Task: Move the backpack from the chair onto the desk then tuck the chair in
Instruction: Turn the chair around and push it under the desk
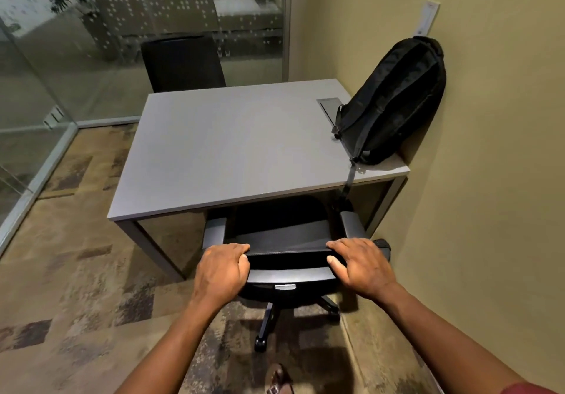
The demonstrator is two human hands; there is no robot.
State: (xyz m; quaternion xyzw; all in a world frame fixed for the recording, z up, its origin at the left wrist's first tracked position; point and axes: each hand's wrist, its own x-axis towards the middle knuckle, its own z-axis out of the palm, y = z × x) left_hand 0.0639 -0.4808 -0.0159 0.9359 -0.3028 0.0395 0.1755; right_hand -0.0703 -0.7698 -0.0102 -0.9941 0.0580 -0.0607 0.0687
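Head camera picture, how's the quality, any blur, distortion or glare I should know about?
Head view: wide-angle bending curves the desk edges and wall; the carpet and glass partition at left look smeared; the glass shows hazy reflections; the black backpack and chair lose detail in dim warm light; both hands, left hand, right hand, are fairly sharp.

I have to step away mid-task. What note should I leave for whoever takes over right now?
Left hand and right hand: both closed on the top edge of the chair backrest.
Backpack: already on the desk, at the far right corner, leaning against the wall; one strap hangs over the front edge.
Done: backpack moved.
Chair: seat partly under the desk, backrest and base out.
Left: push the chair fully in, minding the hanging strap, then let go.
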